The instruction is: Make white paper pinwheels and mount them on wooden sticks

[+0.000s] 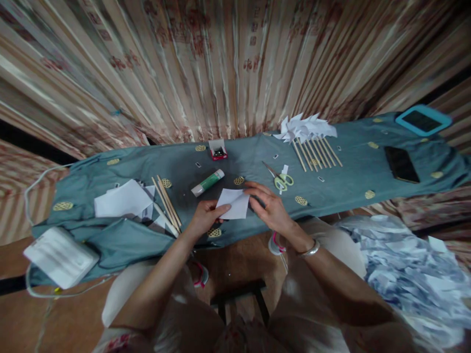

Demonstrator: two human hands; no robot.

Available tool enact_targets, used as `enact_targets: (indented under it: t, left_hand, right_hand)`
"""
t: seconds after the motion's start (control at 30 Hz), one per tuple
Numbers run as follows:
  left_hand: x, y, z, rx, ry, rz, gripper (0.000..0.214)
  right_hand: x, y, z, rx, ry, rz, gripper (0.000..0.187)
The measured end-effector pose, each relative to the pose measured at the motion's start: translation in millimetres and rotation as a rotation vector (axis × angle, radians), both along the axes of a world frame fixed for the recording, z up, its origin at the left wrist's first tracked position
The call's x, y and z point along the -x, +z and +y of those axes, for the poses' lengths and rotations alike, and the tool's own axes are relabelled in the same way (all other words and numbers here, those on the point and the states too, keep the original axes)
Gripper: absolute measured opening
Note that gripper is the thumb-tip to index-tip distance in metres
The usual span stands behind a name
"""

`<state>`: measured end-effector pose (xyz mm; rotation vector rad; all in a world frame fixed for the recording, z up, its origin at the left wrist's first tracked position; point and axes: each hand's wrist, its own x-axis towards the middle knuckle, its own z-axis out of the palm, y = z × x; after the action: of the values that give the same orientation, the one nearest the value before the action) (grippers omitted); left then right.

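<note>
My left hand (206, 215) pinches a small white square of paper (235, 208) by its left side, thumb on top. At the paper's right edge is my right hand (270, 208), its fingers stretched out and apart, the tips by the upper right corner. A faint crease seems to run across the sheet. Just beyond lies a green and white tube (208, 183), seemingly glue. Farther back stands an open red box (218, 150) with small dark items inside. Scissors (282, 180) with green handles lie right of the paper, beside small white scraps.
Folded white paper pinwheels (307, 128) on several sticks lie at the back right. Left are loose sticks (169, 203) and white sheets (121, 200). A white device (61, 257) with a cable, a phone (401, 164), a blue-framed tablet (423, 120) and a paper heap (415, 274) surround me.
</note>
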<state>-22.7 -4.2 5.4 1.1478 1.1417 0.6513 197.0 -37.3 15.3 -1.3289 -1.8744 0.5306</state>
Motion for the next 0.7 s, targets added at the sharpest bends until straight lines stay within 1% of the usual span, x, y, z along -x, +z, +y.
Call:
enact_targets:
  t: [0.07, 0.1, 0.2, 0.27, 0.33, 0.4, 0.5, 0.6, 0.7]
  left_hand:
    - [2, -2.2, -1, -0.028, 0.042, -0.026, 0.044]
    - [4, -3.6, -1, -0.05, 0.066, -0.028, 0.044]
    - [7, -9.5, 1, -0.112, 0.138, -0.013, 0.042]
    - [7, -13.5, 3, -0.127, 0.178, -0.002, 0.04]
    - [7, -16.0, 5, -0.131, 0.213, -0.001, 0.037]
    - [8, -16.5, 7, -0.142, 0.237, -0.004, 0.034]
    - [9, -15.5, 9, -0.17, 0.265, 0.006, 0.031]
    - [10, -15.2, 10, -0.179, 0.27, 0.026, 0.03]
    - [11, -14.9, 11, -0.18, 0.279, 0.038, 0.032]
  right_hand:
    - [-11, -0.4, 4, -0.051, -0.054, -0.034, 0.031]
    - [-20, -1.4, 7, -0.069, -0.107, -0.064, 0.032]
    - [-49, -7.9, 16, -0.081, -0.275, -0.247, 0.033]
    - [-66, -14.3, 21, -0.039, -0.376, -0.387, 0.033]
    - [-76, -20.3, 24, 0.043, -0.45, -0.511, 0.034]
    - [-79, -24.5, 26, 0.124, -0.476, -0.608, 0.034]
    - [-77, -26.2, 28, 0.167, -0.476, -0.676, 0.031]
    - [-74, -23.3, 30, 0.189, -0.505, -0.688, 0.028]
    - [-73, -18.3, 31, 0.188, -0.548, -0.622, 0.027]
